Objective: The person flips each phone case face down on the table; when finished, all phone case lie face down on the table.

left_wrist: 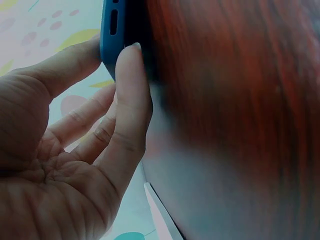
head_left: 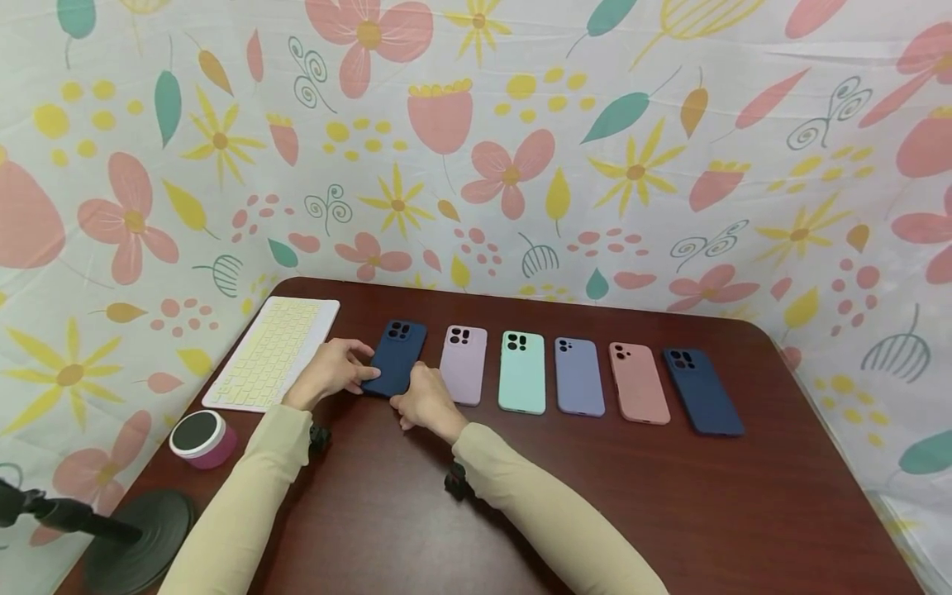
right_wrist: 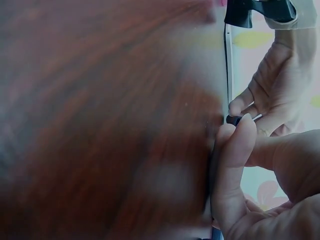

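A dark blue phone case (head_left: 397,354) with a camera cutout at its top lies at the left end of a row of cases. My left hand (head_left: 332,368) pinches its lower left corner between thumb and fingers. In the left wrist view the case's blue edge (left_wrist: 111,37), with a slot in it, sits between the thumb and index finger. At the lower right corner, my right hand (head_left: 430,400) grips the same case. From the right wrist, only a small dark bit of the case (right_wrist: 233,120) shows beside the thumb; the hands hide the rest.
To the right lie a lilac case (head_left: 463,368), a mint case (head_left: 522,373), a periwinkle case (head_left: 580,378), a pink case (head_left: 640,385) and another dark blue case (head_left: 705,395). At left are a white keyboard (head_left: 271,351), a pink jar (head_left: 211,446) and a black stand (head_left: 141,541).
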`<action>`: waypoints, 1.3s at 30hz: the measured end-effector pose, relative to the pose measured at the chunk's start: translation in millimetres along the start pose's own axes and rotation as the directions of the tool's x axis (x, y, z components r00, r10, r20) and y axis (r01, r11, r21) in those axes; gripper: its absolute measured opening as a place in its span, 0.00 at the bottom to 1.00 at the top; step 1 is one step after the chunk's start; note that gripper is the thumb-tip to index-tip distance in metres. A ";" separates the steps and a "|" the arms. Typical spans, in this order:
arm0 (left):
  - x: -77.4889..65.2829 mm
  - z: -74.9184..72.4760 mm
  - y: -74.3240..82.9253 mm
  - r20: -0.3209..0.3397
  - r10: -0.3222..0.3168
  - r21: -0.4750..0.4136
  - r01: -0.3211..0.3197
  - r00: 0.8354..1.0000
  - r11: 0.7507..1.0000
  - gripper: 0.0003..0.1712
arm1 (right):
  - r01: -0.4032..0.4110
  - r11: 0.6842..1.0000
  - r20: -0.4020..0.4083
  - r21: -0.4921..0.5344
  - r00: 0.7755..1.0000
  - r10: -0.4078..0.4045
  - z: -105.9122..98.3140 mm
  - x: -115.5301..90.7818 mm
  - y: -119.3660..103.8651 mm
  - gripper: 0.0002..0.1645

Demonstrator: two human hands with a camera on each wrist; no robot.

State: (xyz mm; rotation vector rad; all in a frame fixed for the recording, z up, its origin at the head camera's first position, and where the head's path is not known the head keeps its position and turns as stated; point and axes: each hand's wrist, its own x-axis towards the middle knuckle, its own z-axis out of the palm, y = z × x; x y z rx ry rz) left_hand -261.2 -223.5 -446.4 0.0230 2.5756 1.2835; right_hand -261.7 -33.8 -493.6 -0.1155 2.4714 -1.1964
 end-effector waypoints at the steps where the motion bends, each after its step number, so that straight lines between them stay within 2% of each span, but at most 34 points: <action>1: 0.0 0.3 -0.1 0.001 0.000 0.001 0.000 1.000 1.000 0.28 | 0.000 1.000 0.003 -0.005 1.000 0.000 -0.1 -0.2 -0.3 0.54; 7: 1.9 2.7 0.1 -0.007 -0.006 0.018 0.006 1.000 1.000 0.28 | 0.016 0.999 0.010 -0.044 1.000 -0.016 1.9 3.2 2.0 0.44; 14: 2.8 6.4 0.5 -0.024 -0.005 0.058 0.006 1.000 0.998 0.27 | 0.047 0.992 0.003 -0.113 0.999 -0.047 3.0 8.6 6.5 0.40; 16: 3.7 8.0 0.9 -0.024 0.000 0.058 0.002 1.000 0.998 0.27 | 0.046 0.991 0.000 -0.125 0.999 -0.046 2.0 8.8 6.8 0.40; 19: 5.3 10.4 2.0 -0.026 0.001 0.064 0.000 1.000 0.998 0.28 | 0.029 0.993 -0.004 -0.119 1.000 -0.029 -0.7 6.7 5.7 0.47; 23: 6.0 12.8 4.5 -0.062 0.017 0.129 -0.009 0.998 0.992 0.32 | 0.029 0.997 -0.033 -0.070 0.999 -0.031 -10.1 -13.3 -1.4 0.59; 26: 3.8 15.1 6.4 -0.124 0.059 0.204 -0.033 0.991 0.979 0.37 | 0.092 0.995 -0.065 -0.035 0.993 -0.094 -21.6 -37.7 -4.9 0.56; 28: 1.1 17.7 8.0 -0.176 0.105 0.237 -0.061 0.979 0.970 0.39 | 0.163 0.986 -0.096 -0.044 0.981 -0.167 -31.2 -53.3 -3.5 0.50; 30: -2.2 19.5 9.7 -0.226 0.167 0.264 -0.104 0.960 0.959 0.40 | 0.237 0.967 -0.137 -0.090 0.959 -0.248 -40.8 -62.5 1.1 0.44; 34: -9.1 22.3 13.4 -0.305 0.258 0.297 -0.166 0.917 0.940 0.40 | 0.362 0.908 -0.239 -0.212 0.882 -0.407 -64.8 -77.3 12.4 0.35; 35: -11.0 22.7 14.6 -0.315 0.274 0.305 -0.177 0.909 0.936 0.40 | 0.379 0.893 -0.263 -0.243 0.860 -0.437 -71.4 -80.7 15.9 0.34; 37: -15.2 23.8 17.8 -0.324 0.295 0.319 -0.190 0.899 0.928 0.41 | 0.387 0.875 -0.301 -0.291 0.831 -0.468 -85.0 -87.7 24.9 0.34; 39: -18.7 25.9 20.4 -0.322 0.316 0.337 -0.203 0.893 0.919 0.42 | 0.363 0.874 -0.331 -0.324 0.822 -0.464 -98.9 -95.4 36.7 0.37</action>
